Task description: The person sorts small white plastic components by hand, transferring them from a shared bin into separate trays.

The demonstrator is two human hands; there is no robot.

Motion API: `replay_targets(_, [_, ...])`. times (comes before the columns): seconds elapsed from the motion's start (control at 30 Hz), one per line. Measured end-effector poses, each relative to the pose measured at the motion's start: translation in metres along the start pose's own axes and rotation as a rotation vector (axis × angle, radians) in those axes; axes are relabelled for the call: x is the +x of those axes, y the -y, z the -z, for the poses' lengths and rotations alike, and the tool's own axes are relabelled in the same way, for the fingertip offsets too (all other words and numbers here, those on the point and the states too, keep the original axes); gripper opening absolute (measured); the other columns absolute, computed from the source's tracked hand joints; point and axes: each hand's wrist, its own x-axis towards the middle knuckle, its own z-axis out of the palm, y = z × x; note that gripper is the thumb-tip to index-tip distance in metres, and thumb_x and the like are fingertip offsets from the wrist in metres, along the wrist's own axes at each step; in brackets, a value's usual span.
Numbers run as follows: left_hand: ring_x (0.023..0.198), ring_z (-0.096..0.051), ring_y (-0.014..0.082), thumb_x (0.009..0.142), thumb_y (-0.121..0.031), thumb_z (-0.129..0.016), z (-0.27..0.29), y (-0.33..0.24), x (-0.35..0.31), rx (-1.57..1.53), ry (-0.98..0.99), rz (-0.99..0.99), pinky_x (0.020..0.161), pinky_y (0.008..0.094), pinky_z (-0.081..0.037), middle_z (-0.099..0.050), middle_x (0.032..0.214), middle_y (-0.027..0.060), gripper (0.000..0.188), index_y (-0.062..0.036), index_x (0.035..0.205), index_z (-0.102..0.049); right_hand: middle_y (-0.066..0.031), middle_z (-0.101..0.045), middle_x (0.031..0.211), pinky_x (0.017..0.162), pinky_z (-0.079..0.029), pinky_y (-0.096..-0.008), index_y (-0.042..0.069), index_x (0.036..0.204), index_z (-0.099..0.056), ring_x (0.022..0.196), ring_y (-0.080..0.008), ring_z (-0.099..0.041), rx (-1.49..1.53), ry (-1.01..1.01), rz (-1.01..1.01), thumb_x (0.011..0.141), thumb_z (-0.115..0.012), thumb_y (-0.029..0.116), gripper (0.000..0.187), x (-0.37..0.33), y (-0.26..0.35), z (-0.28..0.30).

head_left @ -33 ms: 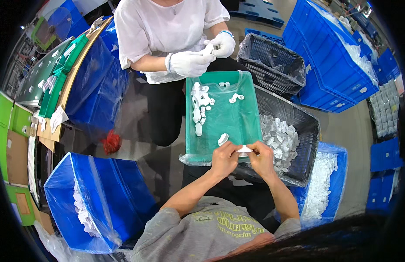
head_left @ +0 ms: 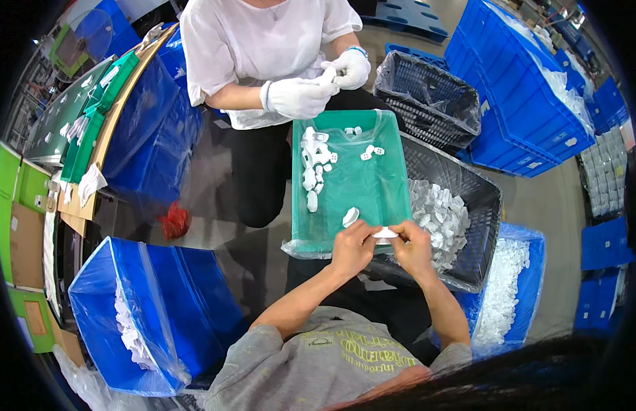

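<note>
Between my two hands, over the near edge of the green tray (head_left: 296, 218), is a small white plastic part (head_left: 385, 233). My left hand (head_left: 352, 248) pinches its left end, while the fingers of my right hand (head_left: 412, 248) close on its right end. Just beyond my left fingertips a rounded white piece (head_left: 351, 217) lies in the tray. More white pieces (head_left: 309, 179) are clustered along the tray's left side. Two small white blocks with dark holes (head_left: 372, 153) rest toward its far right. Across the tray, a co-worker's white-gloved hands (head_left: 311, 92) hold a small white part.
A lined black crate (head_left: 485, 205) with many white pieces (head_left: 438, 222) adjoins the tray's right. Another black crate (head_left: 427, 99) stands beyond. Blue bins (head_left: 194, 294) flank me, one at right (head_left: 537, 274) full of white parts. A red plastic bag (head_left: 175, 222) lies on the floor at left.
</note>
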Motion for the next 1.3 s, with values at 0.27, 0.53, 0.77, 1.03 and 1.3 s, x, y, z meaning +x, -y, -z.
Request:
replay_targets(0.27, [0.069, -0.061, 0.0210, 0.078, -0.004, -0.062, 0.028, 0.003, 0.004, -0.226, 0.005, 0.026, 0.057, 0.0295, -0.050, -0.061, 0.081, 0.0097, 0.022, -0.0026, 0.100, -0.062, -0.0118, -0.059, 0.091, 0.069, -0.046, -0.0336, 0.002, 0.090, -0.059, 0.077, -0.0277, -0.057, -0.522, -0.220, 0.041, 0.067, -0.063, -0.005, 0.024, 0.022, -0.047, 0.076])
replay_targets(0.53, [0.062, -0.060, 0.0149, 0.078, 0.000, -0.060, 0.049, 0.011, -0.007, -0.261, -0.086, 0.060, 0.055, 0.0239, -0.047, -0.062, 0.075, 0.0107, 0.016, 0.0022, 0.094, -0.063, -0.0135, -0.064, 0.082, 0.066, -0.049, -0.0334, 0.001, 0.090, -0.062, 0.074, -0.0266, -0.063, 0.010, 0.257, -0.054, 0.073, -0.064, 0.009, 0.020, 0.071, -0.006, -0.054])
replay_targets(0.77, [0.061, -0.059, 0.0124, 0.079, 0.001, -0.058, 0.065, 0.026, -0.014, -0.269, -0.188, 0.111, 0.053, 0.0229, -0.046, -0.061, 0.072, 0.0086, 0.016, 0.0026, 0.093, -0.063, -0.0115, -0.065, 0.069, 0.057, -0.048, -0.0310, 0.002, 0.076, -0.065, 0.059, -0.0184, -0.063, -0.032, 0.616, -0.434, 0.073, -0.065, 0.024, 0.022, 0.117, -0.024, -0.164])
replay_targets(1.03, [0.078, -0.060, 0.0136, 0.084, -0.005, -0.057, 0.064, 0.043, -0.013, -0.580, -0.235, 0.420, 0.062, 0.0245, -0.050, -0.055, 0.101, 0.0075, 0.022, 0.0008, 0.105, -0.056, -0.0070, -0.060, 0.065, 0.051, -0.045, -0.0295, 0.005, 0.081, -0.062, 0.052, -0.0183, -0.057, 0.095, 0.320, -0.116, 0.074, -0.065, 0.011, 0.010, 0.087, -0.016, -0.111])
replay_targets(1.3, [0.082, -0.061, 0.0151, 0.083, -0.002, -0.056, 0.050, 0.031, 0.003, -0.931, -0.060, 0.497, 0.064, 0.0263, -0.054, -0.061, 0.095, 0.0096, 0.024, 0.0022, 0.107, -0.057, -0.0031, -0.052, 0.071, 0.052, -0.040, -0.0317, 0.009, 0.080, -0.060, 0.060, -0.0199, -0.053, -0.306, 0.198, 0.590, 0.067, -0.067, 0.007, 0.015, 0.050, 0.039, -0.026])
